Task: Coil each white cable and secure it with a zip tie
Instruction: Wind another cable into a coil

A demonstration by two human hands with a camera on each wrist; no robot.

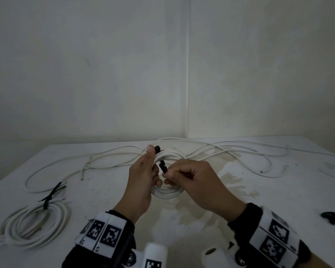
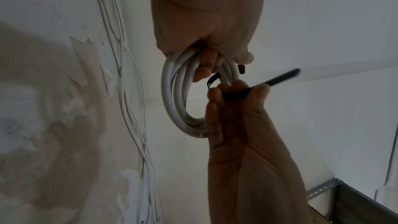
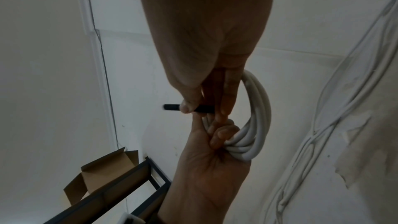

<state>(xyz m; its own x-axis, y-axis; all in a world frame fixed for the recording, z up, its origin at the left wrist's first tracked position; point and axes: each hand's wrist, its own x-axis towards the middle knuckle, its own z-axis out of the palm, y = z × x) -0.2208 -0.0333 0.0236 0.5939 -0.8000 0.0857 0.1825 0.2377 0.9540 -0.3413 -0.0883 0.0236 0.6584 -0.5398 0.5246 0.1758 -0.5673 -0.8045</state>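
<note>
A white cable coil (image 1: 165,194) is held upright over the table's middle. My left hand (image 1: 143,175) grips its left side, fingers curled round the strands (image 2: 185,91) and thumb up near the black zip tie's head (image 1: 157,148). The black zip tie (image 1: 163,165) wraps the coil's top. My right hand (image 1: 190,177) pinches its free tail (image 3: 204,109) between thumb and fingers, and the tail's end sticks out past the thumb (image 2: 280,78). In the right wrist view the coil (image 3: 256,117) hangs behind both hands.
A coiled white cable (image 1: 33,225) bound with a black tie (image 1: 46,202) lies at the front left. Loose white cables (image 1: 240,149) sprawl across the back of the stained white table (image 1: 278,190). A dark object (image 1: 334,217) lies at the right edge. Walls stand close behind.
</note>
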